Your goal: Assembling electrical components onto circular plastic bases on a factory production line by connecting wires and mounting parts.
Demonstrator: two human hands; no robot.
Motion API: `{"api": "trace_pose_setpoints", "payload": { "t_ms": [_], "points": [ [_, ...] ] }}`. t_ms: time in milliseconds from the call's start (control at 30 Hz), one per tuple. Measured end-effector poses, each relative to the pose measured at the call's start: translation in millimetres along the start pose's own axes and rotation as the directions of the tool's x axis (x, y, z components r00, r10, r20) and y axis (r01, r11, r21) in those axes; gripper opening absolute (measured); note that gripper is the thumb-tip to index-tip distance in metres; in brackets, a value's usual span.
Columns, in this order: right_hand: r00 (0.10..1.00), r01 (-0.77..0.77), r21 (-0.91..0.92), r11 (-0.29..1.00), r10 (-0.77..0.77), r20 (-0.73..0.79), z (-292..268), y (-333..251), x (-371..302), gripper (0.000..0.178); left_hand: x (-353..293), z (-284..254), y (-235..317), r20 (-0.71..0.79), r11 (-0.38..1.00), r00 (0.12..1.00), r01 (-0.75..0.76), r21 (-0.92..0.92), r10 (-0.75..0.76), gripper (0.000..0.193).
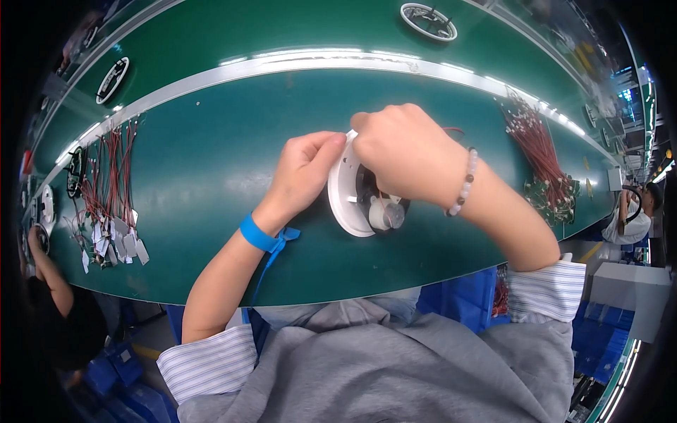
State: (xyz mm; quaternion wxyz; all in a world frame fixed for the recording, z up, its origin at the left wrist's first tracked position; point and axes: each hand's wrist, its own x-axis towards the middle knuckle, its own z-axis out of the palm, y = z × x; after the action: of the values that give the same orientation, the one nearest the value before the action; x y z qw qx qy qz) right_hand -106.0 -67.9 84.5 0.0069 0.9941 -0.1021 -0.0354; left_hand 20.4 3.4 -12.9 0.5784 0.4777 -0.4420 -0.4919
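Note:
A white round plastic housing (pixel 340 199) stands tilted on the green bench in front of me. Inside it are a black part and a small silver motor (pixel 386 213) with a white cover. My left hand (pixel 302 169), a blue strap round its wrist, pinches the housing's upper left rim between thumb and fingers. Over the top of the housing, my right hand (pixel 405 149) is curled closed, palm down, and hides part of it. What its fingers grip is hidden from view. A short red wire (pixel 455 130) sticks out beyond the right hand.
Bundles of red wires with white tags (pixel 116 233) lie at left. More red wires with green circuit boards (pixel 553 194) lie at right. Beyond a white rail, a green surface carries round white-rimmed parts (pixel 429 22). Blue bins (pixel 462 299) stand below the bench; people sit at both sides.

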Motion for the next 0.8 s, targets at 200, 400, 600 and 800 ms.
{"api": "trace_pose_setpoints", "payload": {
  "t_ms": [200,400,600,800],
  "points": [
    [0.993,0.097,-0.081,0.992,-0.091,0.078,-4,-2,3,0.009,-1,3,-2,0.011,1.0,1.0,-0.01,-0.004,0.01,0.025],
    [0.941,0.125,0.031,0.992,-0.128,0.313,8,6,15,0.007,-3,2,-19,0.01,0.957,0.992,0.118,0.266,-0.125,0.024],
    [0.984,-0.011,0.093,0.996,-0.005,0.18,14,5,-14,0.005,-9,8,-1,0.159,0.957,0.946,0.266,0.119,-0.282,0.021],
    [0.998,-0.039,0.281,0.959,0.05,-0.033,14,14,-22,0.006,-9,0,2,0.24,0.944,0.943,0.276,-0.181,-0.229,0.026]
  ]
}}
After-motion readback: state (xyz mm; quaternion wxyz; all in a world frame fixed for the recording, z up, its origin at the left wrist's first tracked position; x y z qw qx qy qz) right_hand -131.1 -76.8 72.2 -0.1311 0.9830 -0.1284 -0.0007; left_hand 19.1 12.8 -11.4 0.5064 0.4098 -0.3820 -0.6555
